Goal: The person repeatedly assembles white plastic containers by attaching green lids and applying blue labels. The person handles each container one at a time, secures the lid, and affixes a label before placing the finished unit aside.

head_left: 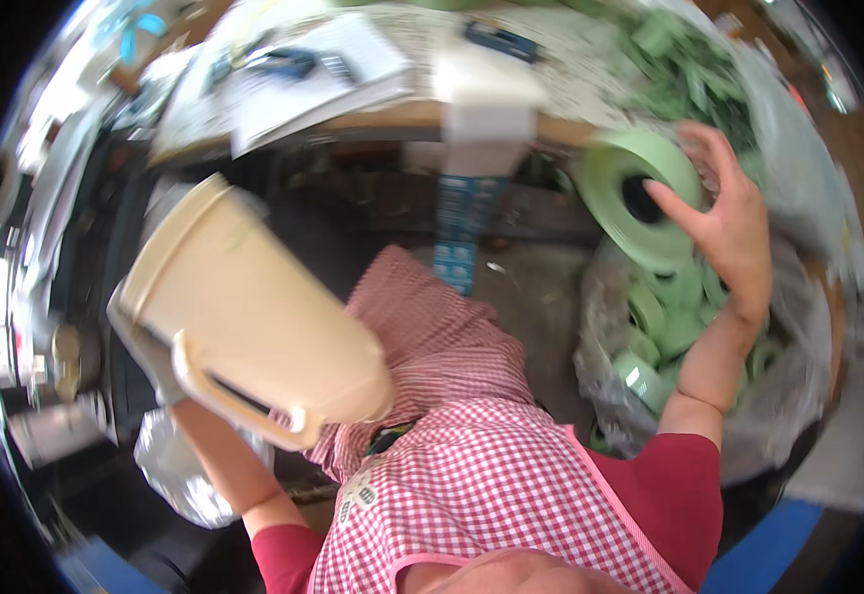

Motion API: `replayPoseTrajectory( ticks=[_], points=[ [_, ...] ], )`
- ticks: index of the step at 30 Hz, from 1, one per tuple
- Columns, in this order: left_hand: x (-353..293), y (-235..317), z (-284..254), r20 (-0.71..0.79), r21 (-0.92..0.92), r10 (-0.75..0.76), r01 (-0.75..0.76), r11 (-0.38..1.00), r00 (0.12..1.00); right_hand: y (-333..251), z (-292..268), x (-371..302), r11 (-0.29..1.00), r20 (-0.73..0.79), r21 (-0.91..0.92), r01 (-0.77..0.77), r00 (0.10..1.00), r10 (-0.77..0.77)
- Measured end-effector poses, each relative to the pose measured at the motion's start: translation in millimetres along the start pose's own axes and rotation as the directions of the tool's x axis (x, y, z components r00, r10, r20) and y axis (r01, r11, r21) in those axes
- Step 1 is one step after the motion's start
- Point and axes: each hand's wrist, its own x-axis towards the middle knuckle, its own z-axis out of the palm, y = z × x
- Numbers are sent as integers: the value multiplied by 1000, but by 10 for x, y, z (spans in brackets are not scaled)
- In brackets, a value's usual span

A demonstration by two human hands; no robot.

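A cream plastic jug [254, 297] with a side handle is tilted at the left, above my lap. My left hand [143, 342], pale as if gloved, is against the jug's lower left side. Most of its fingers are hidden behind the jug. On the right, my right hand [724, 213] grips a light green round plastic piece [605, 183] with a dark hole in its middle. The thumb lies near the hole and the fingers lie along the far edge. This piece is held above a clear plastic bag [798, 396] of similar green parts [679, 322].
A worktable [571, 94] runs across the far side, bearing a stack of paper [373, 59], a dark blue tool [501, 42] and a heap of green pieces [684, 74]. A printed blue strip [457, 228] hangs off its edge. A shiny plastic bag [180, 480] stands low on the left.
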Motion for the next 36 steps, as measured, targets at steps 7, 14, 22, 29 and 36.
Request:
replayPoseTrajectory(
  ticks=[7,14,22,29,36],
  points=[
    [-515,786,295,20,-311,-87,89,946,996,-2273,2454,1466,44,2,998,48,647,-762],
    [-412,902,150,-88,-79,-40,33,996,995,-2938,3305,1243,-223,335,805,-549,732,-593],
    [-181,493,94,-117,23,339,-339,941,933,-3070,3895,1310,-463,19,733,-499,695,-719],
    [-198,250,-83,95,-4,641,-644,765,762,-2967,3352,1329,-168,6,955,-245,583,-813],
    [-372,643,-233,354,287,325,-433,854,877,-2619,2913,1194,197,-76,890,412,559,-826]
  ],
)
